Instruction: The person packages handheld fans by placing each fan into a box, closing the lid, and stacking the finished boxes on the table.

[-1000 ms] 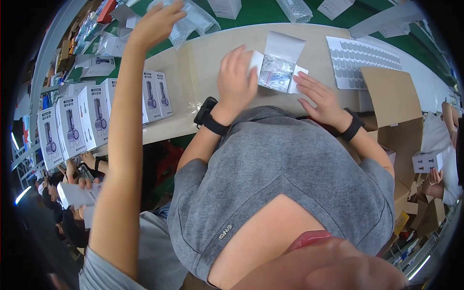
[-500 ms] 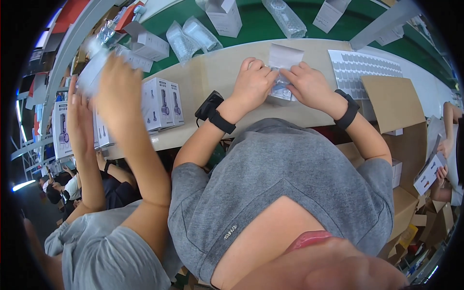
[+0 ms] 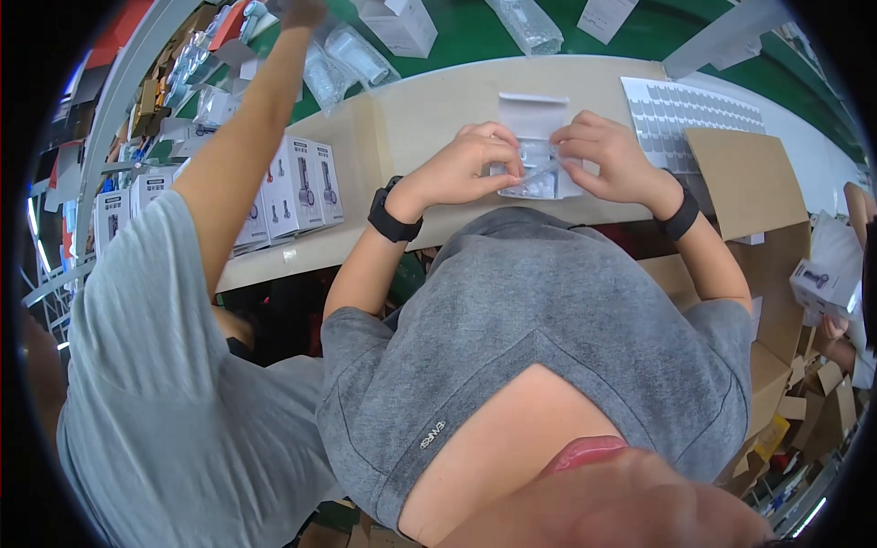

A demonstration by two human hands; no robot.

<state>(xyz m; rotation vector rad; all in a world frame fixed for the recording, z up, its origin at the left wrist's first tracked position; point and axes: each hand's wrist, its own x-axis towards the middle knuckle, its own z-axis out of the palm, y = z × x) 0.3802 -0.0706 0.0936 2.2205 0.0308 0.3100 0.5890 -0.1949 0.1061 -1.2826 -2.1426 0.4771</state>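
A small white box stands on the bench in front of me, its lid flap raised on the far side. Inside it lies something in a clear plastic bag; the contents are too blurred to name. My left hand is at the box's left side, thumb and fingers closed on the film. At the right side, my right hand pinches the film between thumb and fingers. The plastic stretches slantwise between both sets of fingertips.
Printed white cartons stand left, beside a co-worker's outstretched arm. Bubble-wrapped items and open white boxes line the green surface beyond. Right are a label sheet, an open cardboard box and another person's carton.
My hands have drawn slightly apart and nearer to me, showing more of the box and plastic. The co-worker's arm has reached forward past the bench. The carton at far right has turned.
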